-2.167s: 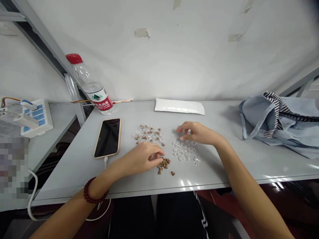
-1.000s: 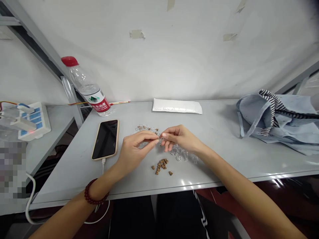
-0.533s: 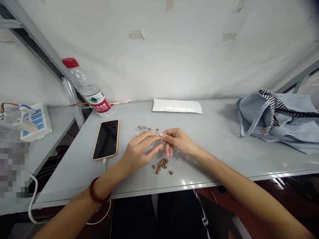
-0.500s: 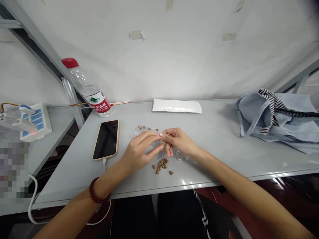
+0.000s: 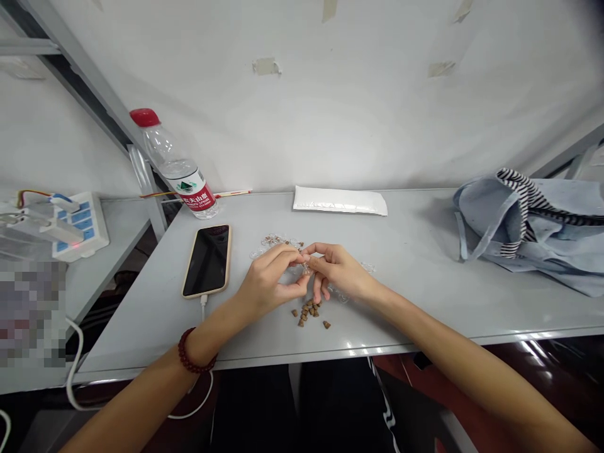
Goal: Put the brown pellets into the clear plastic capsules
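My left hand [image 5: 271,277] and my right hand [image 5: 337,270] meet over the middle of the grey table. Their fingertips pinch a small clear plastic piece [image 5: 306,268] between them; its shape is partly hidden by the fingers. Several brown pellets [image 5: 309,311] lie just in front of the hands. Behind my left hand is a cluster of small clear pieces [image 5: 276,240], some with brown bits in or beside them. More clear pieces [image 5: 340,294] lie under and beside my right hand.
A phone [image 5: 207,261] on a cable lies left, with a red-capped bottle [image 5: 189,185] behind it. A white packet [image 5: 340,201] rests near the wall. At the right is a blue cloth bag [image 5: 547,220]; a power strip [image 5: 82,226] stands far left.
The view has shifted slightly, so the table things appear a little further right. My left thumb has come closer to the clear piece; both hands stay together.
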The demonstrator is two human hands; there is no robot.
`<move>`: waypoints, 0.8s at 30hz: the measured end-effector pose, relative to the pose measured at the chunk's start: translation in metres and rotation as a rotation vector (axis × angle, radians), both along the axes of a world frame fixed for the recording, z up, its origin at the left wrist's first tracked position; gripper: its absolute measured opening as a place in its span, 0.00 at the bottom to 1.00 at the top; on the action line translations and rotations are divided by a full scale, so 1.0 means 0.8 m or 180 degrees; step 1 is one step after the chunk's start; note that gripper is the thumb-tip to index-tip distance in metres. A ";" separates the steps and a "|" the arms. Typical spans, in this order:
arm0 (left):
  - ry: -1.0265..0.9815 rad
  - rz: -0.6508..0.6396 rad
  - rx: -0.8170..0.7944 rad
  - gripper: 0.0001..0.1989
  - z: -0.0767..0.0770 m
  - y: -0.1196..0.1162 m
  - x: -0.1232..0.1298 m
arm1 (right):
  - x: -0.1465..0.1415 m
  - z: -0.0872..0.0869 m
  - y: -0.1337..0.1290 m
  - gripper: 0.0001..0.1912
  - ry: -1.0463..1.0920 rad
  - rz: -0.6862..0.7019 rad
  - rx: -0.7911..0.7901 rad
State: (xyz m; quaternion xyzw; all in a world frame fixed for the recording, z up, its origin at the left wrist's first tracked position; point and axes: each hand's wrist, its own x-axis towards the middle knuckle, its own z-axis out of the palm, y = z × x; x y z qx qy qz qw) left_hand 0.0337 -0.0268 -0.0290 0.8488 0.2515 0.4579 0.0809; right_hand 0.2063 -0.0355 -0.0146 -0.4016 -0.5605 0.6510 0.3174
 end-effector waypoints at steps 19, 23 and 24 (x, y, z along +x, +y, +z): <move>0.0785 0.0343 -0.1334 0.05 0.018 0.015 -0.027 | 0.089 0.036 0.023 0.17 -0.2304 0.0999 0.1244; 0.1417 -0.0550 -0.2413 0.05 0.032 0.008 -0.033 | 0.082 0.035 0.022 0.12 -0.2287 0.1267 0.1405; 0.1581 -0.0760 -0.2546 0.05 0.033 0.007 -0.033 | 0.080 0.034 0.022 0.10 -0.2295 0.1236 0.1444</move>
